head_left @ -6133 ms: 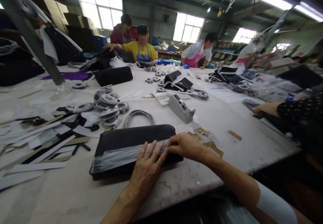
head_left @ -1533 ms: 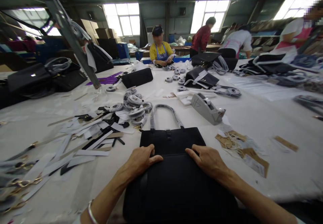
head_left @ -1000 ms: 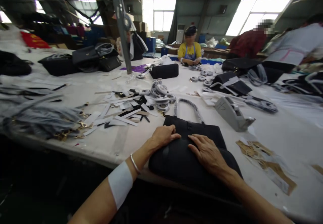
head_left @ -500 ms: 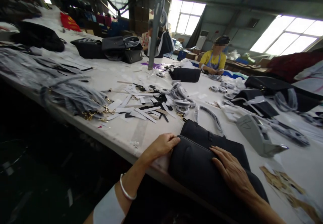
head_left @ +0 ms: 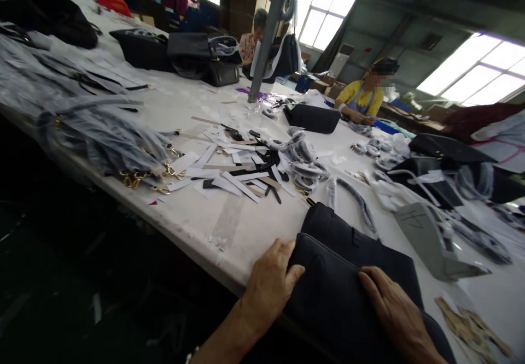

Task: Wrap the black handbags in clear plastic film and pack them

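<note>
A black leather handbag (head_left: 328, 293) lies at the near edge of the table, its lower part hidden at the bottom of the picture. My left hand (head_left: 273, 276) grips the bag's left upper corner, thumb on the near panel and fingers round the side. Over the upper edge of that panel bend the fingers of my right hand (head_left: 397, 309), the palm resting on the leather. Behind the panel the bag's black flap (head_left: 379, 249) spreads flat on the table. Just beyond it lies a plastic-wrapped handle (head_left: 355, 200).
Paper and leather strips (head_left: 241, 175) are scattered ahead. Wrapped straps with gold clasps (head_left: 118, 140) lie to the left, a grey tape dispenser (head_left: 430, 241) to the right. A metal post (head_left: 268, 39) rises from the table. A co-worker in yellow (head_left: 361, 99) sits across.
The view has tilted and shifted, so the bag appears lower and further right. My left thumb has slid down from the corner onto the panel. The fingers of my right hand now bend more over the edge.
</note>
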A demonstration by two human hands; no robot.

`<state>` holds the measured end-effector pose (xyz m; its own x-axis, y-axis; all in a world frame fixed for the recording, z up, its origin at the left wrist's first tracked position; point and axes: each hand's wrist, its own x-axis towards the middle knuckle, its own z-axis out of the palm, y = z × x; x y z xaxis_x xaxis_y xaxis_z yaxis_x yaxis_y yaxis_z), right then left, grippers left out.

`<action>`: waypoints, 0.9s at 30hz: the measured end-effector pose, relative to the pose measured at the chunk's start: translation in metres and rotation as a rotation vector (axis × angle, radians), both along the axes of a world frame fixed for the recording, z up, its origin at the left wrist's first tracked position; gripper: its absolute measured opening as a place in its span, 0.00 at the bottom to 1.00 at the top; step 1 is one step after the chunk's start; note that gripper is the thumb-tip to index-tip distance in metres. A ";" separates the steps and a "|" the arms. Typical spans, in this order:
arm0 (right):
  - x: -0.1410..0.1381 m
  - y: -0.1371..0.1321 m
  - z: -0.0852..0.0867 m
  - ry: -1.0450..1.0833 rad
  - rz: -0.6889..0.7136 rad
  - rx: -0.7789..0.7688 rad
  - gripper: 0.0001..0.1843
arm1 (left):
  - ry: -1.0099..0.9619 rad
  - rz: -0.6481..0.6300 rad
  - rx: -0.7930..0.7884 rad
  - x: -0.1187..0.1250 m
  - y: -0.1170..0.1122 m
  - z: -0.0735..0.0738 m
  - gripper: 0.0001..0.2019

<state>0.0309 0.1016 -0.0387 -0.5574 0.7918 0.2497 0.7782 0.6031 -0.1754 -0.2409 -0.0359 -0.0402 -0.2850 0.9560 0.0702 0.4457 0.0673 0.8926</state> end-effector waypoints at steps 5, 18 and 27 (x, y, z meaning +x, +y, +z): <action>-0.007 0.001 0.000 0.002 0.003 0.009 0.19 | 0.288 0.008 -0.087 -0.002 0.011 0.001 0.21; -0.029 -0.007 -0.007 0.008 0.004 0.117 0.16 | 0.607 -0.590 0.257 0.114 0.127 0.101 0.16; -0.022 -0.012 0.014 0.610 0.060 -0.028 0.14 | 0.424 -0.566 0.025 0.165 0.220 0.058 0.14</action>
<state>0.0087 0.0895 -0.0245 -0.3643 0.7746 0.5171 0.4976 0.6312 -0.5950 -0.0760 0.1841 0.0178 0.3117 0.9460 0.0893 0.7157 -0.2956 0.6328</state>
